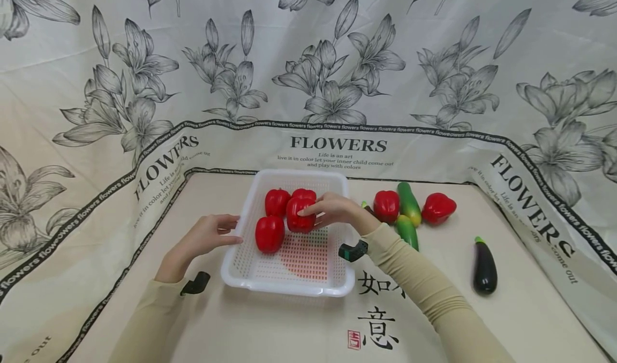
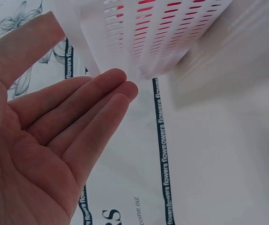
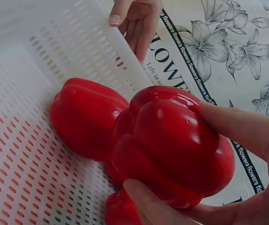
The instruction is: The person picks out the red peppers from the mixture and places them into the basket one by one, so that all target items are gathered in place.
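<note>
In the head view my right hand grips a red bell pepper over the white perforated basket. Thumb and fingers hold that pepper from opposite sides in the right wrist view. Three more red peppers are in the basket: one at the back left, one at the front left, one partly hidden behind the held pepper. My left hand is at the basket's left rim, its fingers extended; the left wrist view shows its palm holding nothing.
Right of the basket lie two red peppers, green-and-yellow cucumber-like vegetables and a mostly hidden dark vegetable. An eggplant lies farther right. A flower-printed cloth hangs behind and at the sides.
</note>
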